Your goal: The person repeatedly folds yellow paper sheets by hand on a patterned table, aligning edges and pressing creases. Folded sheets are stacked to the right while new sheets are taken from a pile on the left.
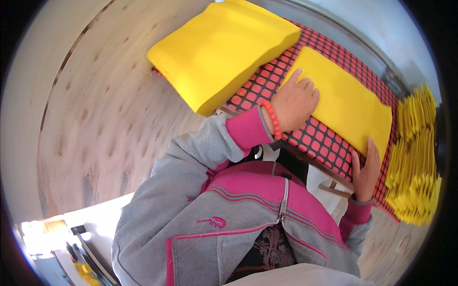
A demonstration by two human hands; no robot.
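Note:
A folded yellow sheet [341, 88], smooth and cloth-like, lies flat across the table with the red-and-black patterned cover [329, 145]. My left hand [293, 102], wearing a red bead bracelet, rests on the sheet's left end with its fingers stretched out over the near edge. At the sheet's right end is my right hand [368, 171], fingers straight and thumb held apart, fingertips touching the near corner. Neither hand is wrapped round anything. Whether the sheet is fabric or plastic I cannot tell.
A thick pile of larger yellow sheets [224, 52] covers the table's left part and overhangs its near edge. To the right stands a tall stack of folded yellow pieces [414, 162]. A pale wall [410, 43] runs behind the table, and speckled flooring [109, 114] spreads at the left.

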